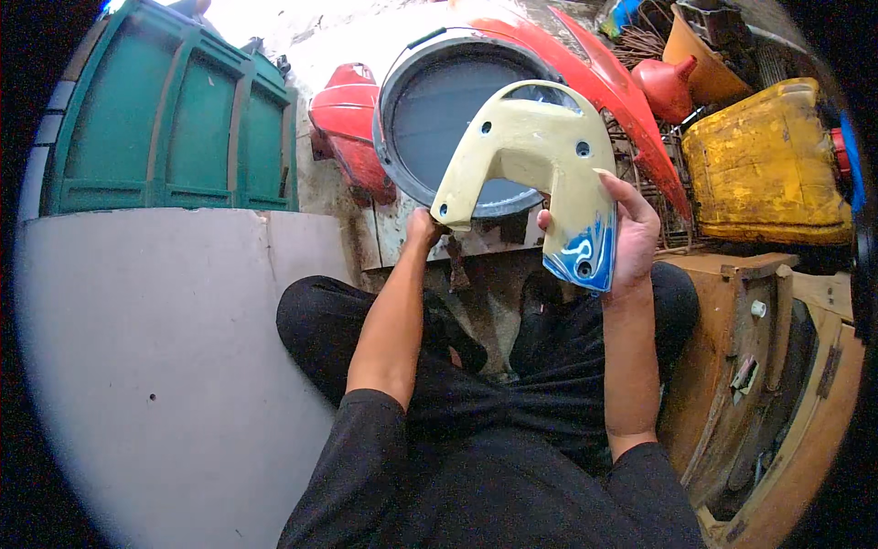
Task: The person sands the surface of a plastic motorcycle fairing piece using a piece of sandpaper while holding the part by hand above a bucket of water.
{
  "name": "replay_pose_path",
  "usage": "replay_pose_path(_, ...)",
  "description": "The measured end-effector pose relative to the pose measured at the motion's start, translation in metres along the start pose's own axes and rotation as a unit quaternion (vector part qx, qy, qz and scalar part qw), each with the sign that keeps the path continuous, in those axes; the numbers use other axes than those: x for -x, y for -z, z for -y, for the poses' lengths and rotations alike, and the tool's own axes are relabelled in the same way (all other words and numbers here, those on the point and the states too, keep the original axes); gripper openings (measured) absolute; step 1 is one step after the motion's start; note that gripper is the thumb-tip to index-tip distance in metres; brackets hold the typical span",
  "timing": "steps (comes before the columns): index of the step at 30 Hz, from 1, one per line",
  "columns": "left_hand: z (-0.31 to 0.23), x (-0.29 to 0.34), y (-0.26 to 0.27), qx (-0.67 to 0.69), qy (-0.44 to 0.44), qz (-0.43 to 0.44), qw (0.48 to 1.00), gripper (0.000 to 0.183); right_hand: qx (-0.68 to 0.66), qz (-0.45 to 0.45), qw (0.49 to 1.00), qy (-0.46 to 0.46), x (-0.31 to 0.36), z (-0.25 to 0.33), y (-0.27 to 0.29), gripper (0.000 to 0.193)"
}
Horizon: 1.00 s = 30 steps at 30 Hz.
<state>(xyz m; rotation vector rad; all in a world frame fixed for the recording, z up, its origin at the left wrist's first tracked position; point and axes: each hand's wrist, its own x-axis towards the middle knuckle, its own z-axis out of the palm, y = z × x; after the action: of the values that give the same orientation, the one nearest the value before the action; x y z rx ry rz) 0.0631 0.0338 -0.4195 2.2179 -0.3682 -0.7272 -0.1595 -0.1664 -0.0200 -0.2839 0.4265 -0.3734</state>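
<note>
Before me is a horseshoe-shaped plastic motorcycle body panel (560,142), raised over the near side of a dark round basin (395,160). Most of it is dull cream, with shiny blue at the lower end of its right leg and a little more at the top slot. Several screw holes dot its face. My right hand (634,233) is closed around the right leg, fingertips showing at the inner edge. At the left leg's tip my left hand (423,227) is closed; its fingers are mostly hidden there.
Red body panels (352,128) lie left and right of the basin. On the right stand a stained yellow jerrycan (768,165), a red funnel (663,89) and a wooden cabinet (713,339). A pale board (174,357) and green panelled furniture (201,123) occupy the left.
</note>
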Motion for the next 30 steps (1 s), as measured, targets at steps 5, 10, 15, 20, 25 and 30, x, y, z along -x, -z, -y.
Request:
replay_pose_path(5, -0.074, 0.033, -0.003, -0.124, -0.033, 0.036, 0.991, 0.040, 0.015, -0.016, 1.000, 0.021, 0.005, 0.010, 0.012, 0.036)
replay_pose_path(10, -0.019, 0.005, -0.020, -0.052, -0.020, 0.030, 0.998, 0.042, 0.015, -0.018, 1.000, 0.020, 0.003, 0.006, 0.006, 0.036)
replay_pose_path(15, 0.036, -0.024, -0.030, 0.017, -0.053, 0.000, 0.998, 0.042, 0.012, 0.008, 1.000, 0.010, 0.000, 0.003, 0.004, 0.037)
replay_pose_path(20, 0.014, -0.019, -0.053, -0.004, -0.018, 0.070, 0.997, 0.044, 0.019, -0.011, 0.999, 0.030, 0.004, 0.010, 0.017, 0.037)
replay_pose_path(25, 0.030, -0.023, -0.024, 0.010, 0.055, 0.065, 0.996, 0.045, 0.012, 0.001, 1.000, 0.017, 0.000, 0.001, 0.003, 0.037)
replay_pose_path(30, -0.024, -0.006, -0.018, 0.076, 0.084, 0.130, 0.985, 0.043, 0.002, -0.001, 1.000, 0.022, 0.001, 0.007, 0.013, 0.037)
